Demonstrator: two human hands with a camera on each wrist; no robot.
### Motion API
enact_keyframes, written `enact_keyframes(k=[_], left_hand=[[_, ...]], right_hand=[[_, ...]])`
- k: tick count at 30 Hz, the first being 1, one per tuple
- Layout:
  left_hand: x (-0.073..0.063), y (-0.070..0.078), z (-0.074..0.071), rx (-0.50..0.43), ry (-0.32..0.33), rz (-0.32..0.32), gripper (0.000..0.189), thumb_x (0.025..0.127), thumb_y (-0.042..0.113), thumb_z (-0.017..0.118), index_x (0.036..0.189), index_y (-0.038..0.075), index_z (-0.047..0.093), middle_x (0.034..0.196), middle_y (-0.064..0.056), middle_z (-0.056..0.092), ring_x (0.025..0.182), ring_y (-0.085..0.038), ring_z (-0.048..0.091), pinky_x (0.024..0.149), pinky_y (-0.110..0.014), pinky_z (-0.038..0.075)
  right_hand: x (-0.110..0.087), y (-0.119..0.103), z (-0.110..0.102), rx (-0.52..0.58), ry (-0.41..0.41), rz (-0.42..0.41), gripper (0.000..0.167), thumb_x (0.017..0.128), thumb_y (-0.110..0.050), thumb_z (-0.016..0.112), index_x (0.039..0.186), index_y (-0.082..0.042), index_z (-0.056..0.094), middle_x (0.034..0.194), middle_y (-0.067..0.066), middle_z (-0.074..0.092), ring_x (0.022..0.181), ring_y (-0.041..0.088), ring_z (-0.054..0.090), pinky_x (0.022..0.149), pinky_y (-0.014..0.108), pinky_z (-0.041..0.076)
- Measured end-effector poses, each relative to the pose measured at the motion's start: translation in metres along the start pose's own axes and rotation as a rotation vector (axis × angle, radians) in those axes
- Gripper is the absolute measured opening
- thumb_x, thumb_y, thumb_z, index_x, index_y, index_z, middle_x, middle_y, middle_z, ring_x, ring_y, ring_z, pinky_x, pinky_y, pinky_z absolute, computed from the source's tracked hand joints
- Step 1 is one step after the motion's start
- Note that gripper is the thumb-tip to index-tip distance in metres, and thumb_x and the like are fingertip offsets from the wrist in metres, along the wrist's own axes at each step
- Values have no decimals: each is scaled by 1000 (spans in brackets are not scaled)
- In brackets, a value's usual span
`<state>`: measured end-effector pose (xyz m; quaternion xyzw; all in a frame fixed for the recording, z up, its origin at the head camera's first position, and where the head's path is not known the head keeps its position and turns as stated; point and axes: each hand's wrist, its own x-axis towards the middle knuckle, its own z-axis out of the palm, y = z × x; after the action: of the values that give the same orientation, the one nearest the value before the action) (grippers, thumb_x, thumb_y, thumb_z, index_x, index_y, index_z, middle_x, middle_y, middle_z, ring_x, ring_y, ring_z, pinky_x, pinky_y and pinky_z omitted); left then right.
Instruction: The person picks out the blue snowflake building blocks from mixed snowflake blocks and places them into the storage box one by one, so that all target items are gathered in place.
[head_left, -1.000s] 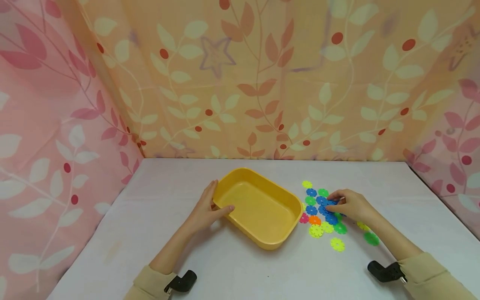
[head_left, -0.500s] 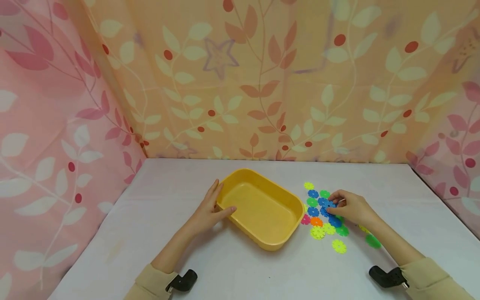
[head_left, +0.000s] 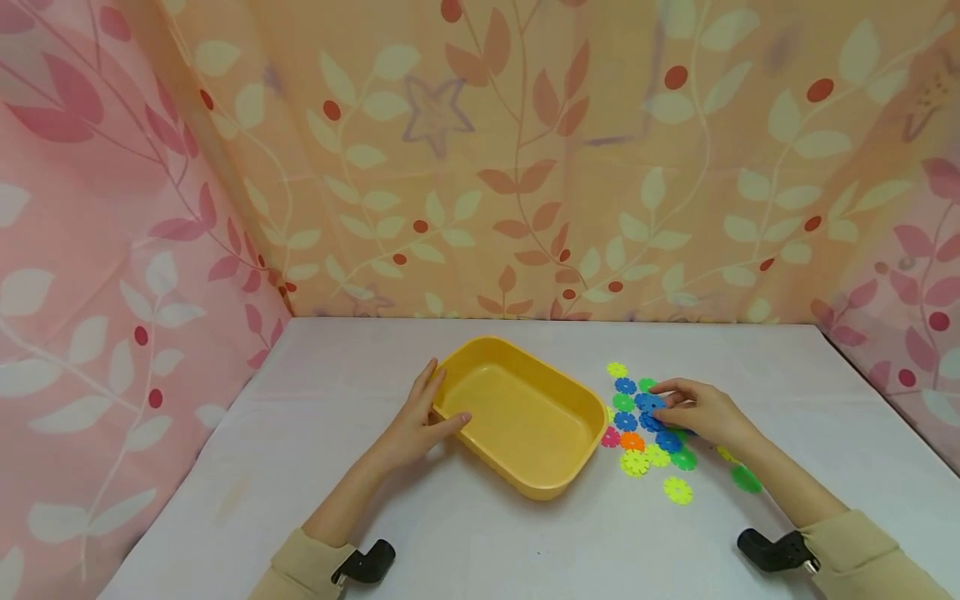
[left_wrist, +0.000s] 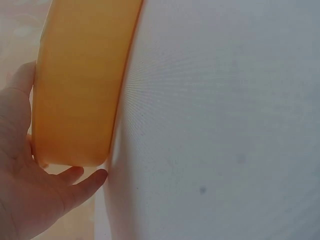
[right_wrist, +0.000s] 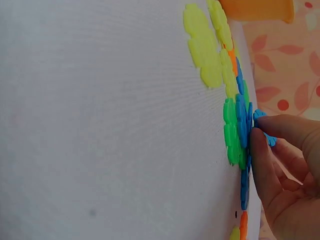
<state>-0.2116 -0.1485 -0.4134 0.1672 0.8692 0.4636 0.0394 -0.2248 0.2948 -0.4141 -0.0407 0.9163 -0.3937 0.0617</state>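
My left hand (head_left: 412, 421) holds the near-left corner of a yellow plastic tub (head_left: 517, 417), thumb over the rim and fingers along the outer wall. In the left wrist view, fingertips (left_wrist: 92, 182) reach along the tub's lower end. The tub's inside is bare. To its right lie loose flower-shaped plastic discs in blue, green, yellow, orange and pink. Over the blue ones, my right hand (head_left: 708, 412) pinches a blue flower-shaped disc (right_wrist: 270, 140) between thumb and fingers, close above the pile. Part of that disc is hidden behind the fingertips.
A yellow disc (head_left: 678, 491) lies nearer the front, and a green disc (head_left: 746, 478) lies beside the right forearm. White cloth (head_left: 225, 467) covers the table. Patterned curtains (head_left: 480, 167) stand behind and at both sides. Each sleeve carries a black wrist mount (head_left: 367, 562).
The right fingers have shifted slightly among the blue discs, staying over the pile. The left hand and the tub hold their place; the head view has swayed a little.
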Motion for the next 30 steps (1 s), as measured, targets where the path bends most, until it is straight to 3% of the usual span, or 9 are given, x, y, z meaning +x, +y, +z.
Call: enact_keyframes(k=[12,20,30], left_hand=[[1,-2,1,16,10,3,91,90,44,68,156,5,18,163,1,-3,148,-29,4,114,-55,14],[1,-4,1,15,7,10,91,90,46,67,156,6,19,163,-3,-3,147,-31,5,114,-57,15],[0,-4,2,29,13,5,90,90,45,68,156,7,20,163,-1,-3,147,-32,6,114,-56,15]], right_hand=[[2,2,0,205,-77,63,47,94,-22,68,134,0,56,99,13,55,81,21,62,72,23,55],[5,5,-2,255,-117,116,44,96,-22,64,133,0,58,104,11,60,83,19,63,75,23,55],[4,3,-3,322,-123,143,45,95,-22,66,132,2,58,99,8,62,80,17,64,75,26,56]])
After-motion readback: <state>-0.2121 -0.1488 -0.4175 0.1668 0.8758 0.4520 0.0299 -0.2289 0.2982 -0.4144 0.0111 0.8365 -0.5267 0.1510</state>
